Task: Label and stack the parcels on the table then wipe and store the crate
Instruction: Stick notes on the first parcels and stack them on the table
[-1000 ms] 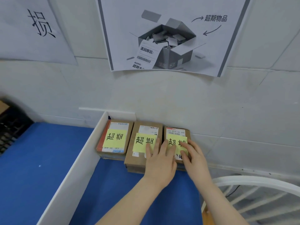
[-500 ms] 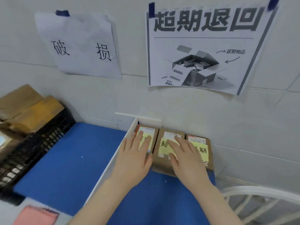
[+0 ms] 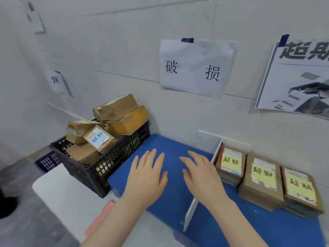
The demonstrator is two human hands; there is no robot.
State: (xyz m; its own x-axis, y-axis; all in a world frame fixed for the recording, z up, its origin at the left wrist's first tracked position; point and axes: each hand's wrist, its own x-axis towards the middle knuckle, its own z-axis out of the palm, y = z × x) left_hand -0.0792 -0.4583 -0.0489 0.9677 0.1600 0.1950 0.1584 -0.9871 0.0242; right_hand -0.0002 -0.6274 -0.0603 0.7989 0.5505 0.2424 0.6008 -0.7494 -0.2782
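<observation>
Black crate [image 3: 114, 158] of cardboard parcels [image 3: 116, 108]

- Crate [image 3: 115, 159]: black plastic lattice, slightly glossy.
- Crated parcels [image 3: 115, 107]: brown cardboard, creased, wrapped in shiny tape.
- Stacked parcels [image 3: 260, 191]: matt brown cardboard.
- Notes [image 3: 262, 172] on the stacked parcels: matt yellow paper.
- Mat [image 3: 170, 145]: blue, smooth, matt.
- Divider [image 3: 191, 213]: white smooth board.
- Wall sign [image 3: 194, 68]: white paper, wrinkled.

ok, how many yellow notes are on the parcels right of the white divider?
3. One on the left parcel, beside the white divider; one on the middle parcel; one on the right parcel. Parcels lower in the stacks may hide more.
</observation>
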